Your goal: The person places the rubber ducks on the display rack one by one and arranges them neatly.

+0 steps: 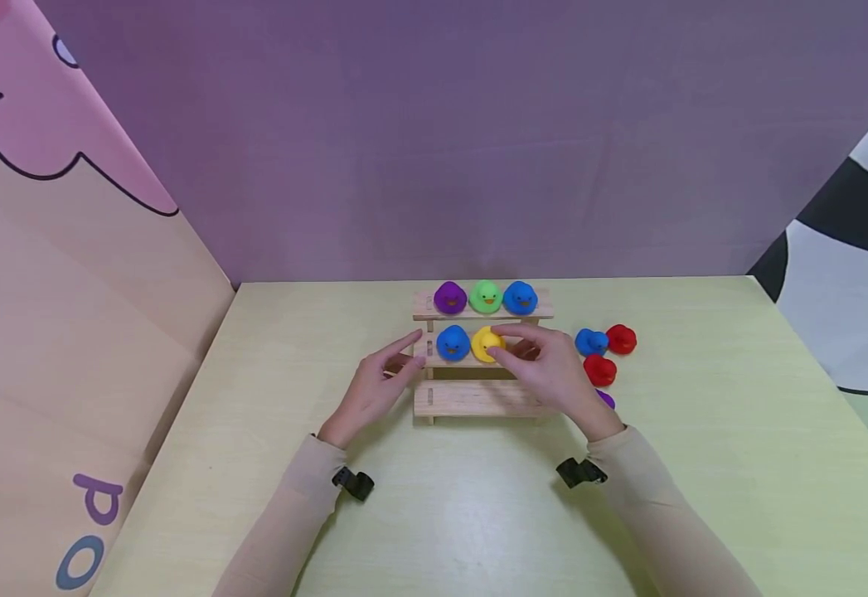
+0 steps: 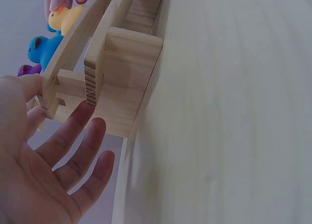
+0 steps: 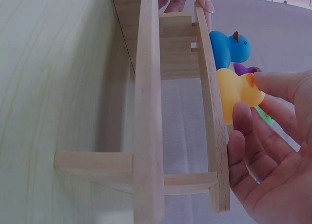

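Note:
A three-tier wooden rack [image 1: 478, 400] stands on the table. My right hand [image 1: 553, 369] pinches a yellow rubber duck [image 1: 484, 343] between thumb and fingers on the middle tier. Just left of it sits a blue duck [image 1: 452, 342], also visible as the blue duck [image 3: 229, 48] in the right wrist view. My left hand [image 1: 375, 388] is at the left end of the middle tier, its fingers spread and fingertips against the wood [image 2: 73, 87]. On the top tier are a purple duck [image 1: 450, 298], a green duck [image 1: 486, 296] and a blue duck [image 1: 520, 298].
Right of the rack lie a loose blue duck [image 1: 591, 342], a red duck [image 1: 621, 339], another red duck [image 1: 599, 370] and a purple duck [image 1: 606, 399] partly hidden by my right wrist. A purple backdrop [image 1: 478, 141] rises behind the table [image 1: 434, 514].

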`<action>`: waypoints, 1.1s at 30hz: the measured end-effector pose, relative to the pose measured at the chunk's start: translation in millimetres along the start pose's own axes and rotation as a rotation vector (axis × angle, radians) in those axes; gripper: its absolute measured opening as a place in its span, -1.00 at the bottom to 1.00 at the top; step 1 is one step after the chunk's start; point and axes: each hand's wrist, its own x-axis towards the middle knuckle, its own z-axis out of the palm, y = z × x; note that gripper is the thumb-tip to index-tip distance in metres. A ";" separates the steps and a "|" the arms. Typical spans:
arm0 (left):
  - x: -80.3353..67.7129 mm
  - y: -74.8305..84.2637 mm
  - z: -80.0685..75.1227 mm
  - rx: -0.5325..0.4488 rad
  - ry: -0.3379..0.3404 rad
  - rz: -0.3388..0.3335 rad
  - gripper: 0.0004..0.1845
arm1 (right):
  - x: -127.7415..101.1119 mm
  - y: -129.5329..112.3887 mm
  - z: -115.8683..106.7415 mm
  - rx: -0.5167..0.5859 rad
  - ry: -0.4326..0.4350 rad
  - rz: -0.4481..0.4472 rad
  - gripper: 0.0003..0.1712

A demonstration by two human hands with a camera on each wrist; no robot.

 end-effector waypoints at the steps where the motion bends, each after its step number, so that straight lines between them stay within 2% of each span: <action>1: 0.1 -0.1 0.0 -0.001 0.001 -0.001 -0.45 | 0.0 0.1 0.1 0.002 -0.001 -0.002 -0.55; 19: 1.1 -0.9 0.0 -0.005 0.007 -0.003 -0.45 | -2.2 0.2 -4.8 0.019 0.007 0.005 -0.53; 33: 1.8 0.4 -0.5 -0.011 0.005 0.000 -0.47 | -6.2 13.6 -15.3 0.020 0.051 -0.004 -0.56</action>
